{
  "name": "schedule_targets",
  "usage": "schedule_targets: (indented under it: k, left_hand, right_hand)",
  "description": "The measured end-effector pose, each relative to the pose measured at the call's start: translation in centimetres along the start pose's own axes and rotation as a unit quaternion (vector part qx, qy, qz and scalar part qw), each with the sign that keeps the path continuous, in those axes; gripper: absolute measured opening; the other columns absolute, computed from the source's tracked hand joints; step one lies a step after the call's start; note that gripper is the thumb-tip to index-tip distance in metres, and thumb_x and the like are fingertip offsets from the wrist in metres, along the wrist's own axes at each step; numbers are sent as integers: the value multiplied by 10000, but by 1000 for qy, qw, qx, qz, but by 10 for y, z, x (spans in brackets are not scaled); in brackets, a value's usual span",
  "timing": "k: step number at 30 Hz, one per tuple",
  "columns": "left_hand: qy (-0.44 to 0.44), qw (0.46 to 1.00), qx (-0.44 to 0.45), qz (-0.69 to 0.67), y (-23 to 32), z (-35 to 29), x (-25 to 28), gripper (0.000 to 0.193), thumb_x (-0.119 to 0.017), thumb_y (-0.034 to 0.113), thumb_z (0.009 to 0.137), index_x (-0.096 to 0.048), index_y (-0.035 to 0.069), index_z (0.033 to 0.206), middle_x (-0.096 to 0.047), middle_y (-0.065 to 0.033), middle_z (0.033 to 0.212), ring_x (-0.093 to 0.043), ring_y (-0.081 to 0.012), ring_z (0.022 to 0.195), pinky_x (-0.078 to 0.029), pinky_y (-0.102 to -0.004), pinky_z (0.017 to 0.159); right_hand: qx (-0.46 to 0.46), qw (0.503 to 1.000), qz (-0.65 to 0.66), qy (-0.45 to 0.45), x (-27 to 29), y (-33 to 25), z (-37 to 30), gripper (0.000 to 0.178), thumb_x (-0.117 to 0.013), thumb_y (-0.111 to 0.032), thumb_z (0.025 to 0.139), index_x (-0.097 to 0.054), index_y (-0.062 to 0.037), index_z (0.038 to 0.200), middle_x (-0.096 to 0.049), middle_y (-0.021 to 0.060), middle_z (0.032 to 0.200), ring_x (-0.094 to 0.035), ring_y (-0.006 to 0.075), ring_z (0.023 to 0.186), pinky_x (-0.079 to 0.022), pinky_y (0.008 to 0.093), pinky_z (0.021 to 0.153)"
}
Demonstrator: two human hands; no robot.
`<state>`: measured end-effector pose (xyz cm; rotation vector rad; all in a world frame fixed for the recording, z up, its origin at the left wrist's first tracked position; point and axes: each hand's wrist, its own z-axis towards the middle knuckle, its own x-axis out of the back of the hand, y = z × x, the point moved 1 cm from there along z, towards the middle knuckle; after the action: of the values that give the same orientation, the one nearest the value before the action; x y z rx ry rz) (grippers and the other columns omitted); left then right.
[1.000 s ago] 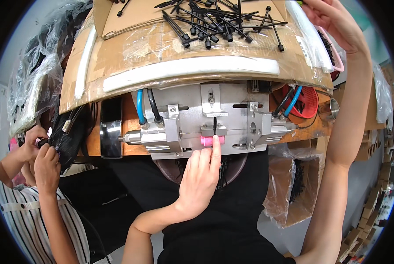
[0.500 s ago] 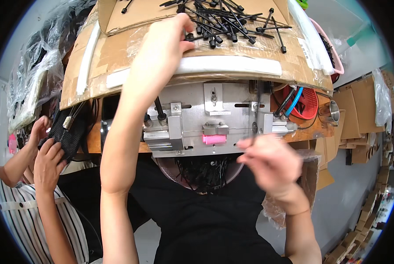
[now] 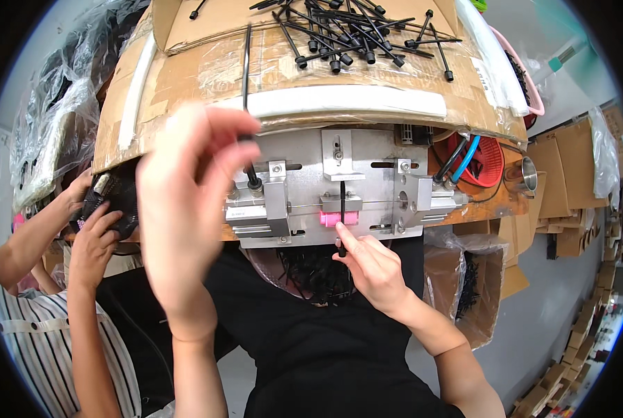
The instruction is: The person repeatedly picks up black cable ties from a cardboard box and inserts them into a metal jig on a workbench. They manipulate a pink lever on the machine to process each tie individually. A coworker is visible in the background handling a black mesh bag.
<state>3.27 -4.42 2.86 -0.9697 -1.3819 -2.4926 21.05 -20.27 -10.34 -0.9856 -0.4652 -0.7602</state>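
A thin black rod (image 3: 343, 197) with a thicker end lies lengthwise over the middle of the metal fixture (image 3: 374, 150), across a pink block (image 3: 331, 219). My right hand (image 3: 375, 273) grips its near end, index finger stretched along it by the block and thumb beneath. Blurred by motion, my left hand (image 3: 186, 202) is raised left of the fixture. Between its thumb and fingers it pinches another black rod (image 3: 247, 70), whose thin end points away from me. A pile of similar rods (image 3: 353, 35) is heaped on the cardboard (image 3: 186, 83) above the fixture.
Below the fixture, a bowl (image 3: 269, 275) holds many black pieces. At right are a red basket (image 3: 491, 167), a metal cup (image 3: 527, 174) and a plastic-lined carton (image 3: 489, 306). To the left, a co-worker's hands (image 3: 92, 240) handle black mesh (image 3: 125, 209).
My left hand has come back from the pile with a rod. My right hand has moved left from the fixture's right side to its middle, where a rod now lies over the pink block.
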Motion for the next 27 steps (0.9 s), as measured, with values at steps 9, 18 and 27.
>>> schedule_targets:
  k: [9,18,27]
  left_hand:
    - [-106,966,-91,218,12,-114,-110,695,-600,-6,743,-396,-104,1400,-496,-76,934,-520,-218,852,-476,-307,821]
    - [-136,953,-84,258,15,-109,-119,696,-612,16,748,-396,-101,1400,-489,-74,930,-519,-198,863,-484,-292,820]
    - [59,977,-130,159,20,24,-58,281,-626,0,811,-580,-2,1088,-530,-161,951,-546,-335,920,-471,-432,781]
  right_hand:
    - [-77,996,-24,39,47,-13,11,585,-843,-121,690,-620,38,1207,-694,146,994,-626,234,711,-515,315,622]
    - [-111,990,-2,83,62,-10,10,574,-838,-135,714,-626,20,1223,-714,105,971,-557,149,620,-469,259,557]
    - [27,972,-155,173,110,27,120,176,-707,14,812,-652,0,978,-664,123,847,-620,238,696,-490,315,633]
